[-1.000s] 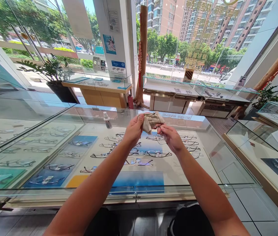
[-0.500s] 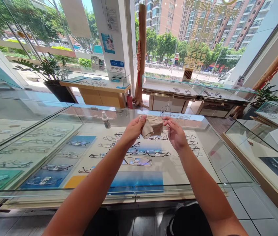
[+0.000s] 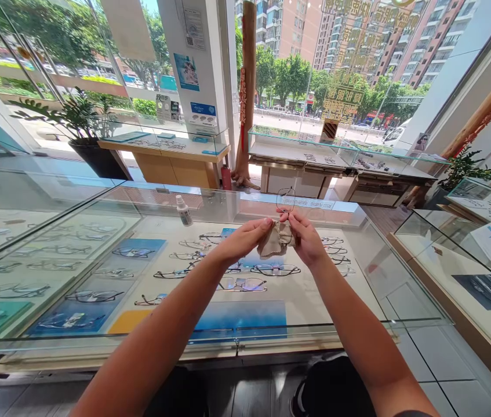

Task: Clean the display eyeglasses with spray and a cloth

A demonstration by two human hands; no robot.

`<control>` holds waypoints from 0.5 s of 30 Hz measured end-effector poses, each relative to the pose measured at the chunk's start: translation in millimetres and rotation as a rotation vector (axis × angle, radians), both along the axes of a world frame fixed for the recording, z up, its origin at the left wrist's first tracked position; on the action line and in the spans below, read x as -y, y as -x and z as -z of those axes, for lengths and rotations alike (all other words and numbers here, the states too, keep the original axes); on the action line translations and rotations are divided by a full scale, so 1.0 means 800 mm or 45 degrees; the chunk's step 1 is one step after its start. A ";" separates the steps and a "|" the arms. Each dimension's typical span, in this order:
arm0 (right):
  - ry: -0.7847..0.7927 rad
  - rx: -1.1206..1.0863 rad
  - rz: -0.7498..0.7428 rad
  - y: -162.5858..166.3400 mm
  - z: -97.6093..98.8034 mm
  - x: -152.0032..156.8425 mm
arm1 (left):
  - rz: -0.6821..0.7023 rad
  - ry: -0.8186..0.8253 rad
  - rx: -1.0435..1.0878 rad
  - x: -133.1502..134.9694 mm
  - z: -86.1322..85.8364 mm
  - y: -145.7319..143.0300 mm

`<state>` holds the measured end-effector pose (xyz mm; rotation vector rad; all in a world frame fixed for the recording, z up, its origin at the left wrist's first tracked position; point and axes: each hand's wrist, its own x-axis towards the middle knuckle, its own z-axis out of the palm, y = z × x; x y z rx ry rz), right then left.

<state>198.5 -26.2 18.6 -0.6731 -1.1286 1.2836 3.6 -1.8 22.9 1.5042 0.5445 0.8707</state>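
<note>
Both my hands are raised over a glass display case (image 3: 371, 272). My left hand (image 3: 242, 238) pinches a beige cleaning cloth (image 3: 272, 241) against a pair of thin dark-framed glasses (image 3: 286, 204). My right hand (image 3: 306, 238) grips the glasses at their middle, with one lens standing up above my fingers and the other lens hidden in the cloth. Under the glass lie several pairs of glasses (image 3: 275, 270) in rows on blue and white pads.
A small white spray bottle (image 3: 183, 211) stands on the case top, back left. A second glass case (image 3: 32, 231) adjoins at the left, another (image 3: 484, 255) at the right across a tiled aisle. Further counters, potted plants and big windows lie beyond.
My right hand has turned the glasses so one lens points up. The cloth, bunched up high a second ago, now hangs lower between my hands. The view has tilted slightly down.
</note>
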 end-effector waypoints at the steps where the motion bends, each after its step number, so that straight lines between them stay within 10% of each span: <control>1: -0.008 0.013 -0.004 0.000 0.000 0.000 | 0.007 -0.010 -0.012 0.002 -0.001 0.000; 15: -0.018 0.006 -0.057 0.006 0.007 0.000 | 0.063 0.081 -0.008 0.004 0.008 -0.008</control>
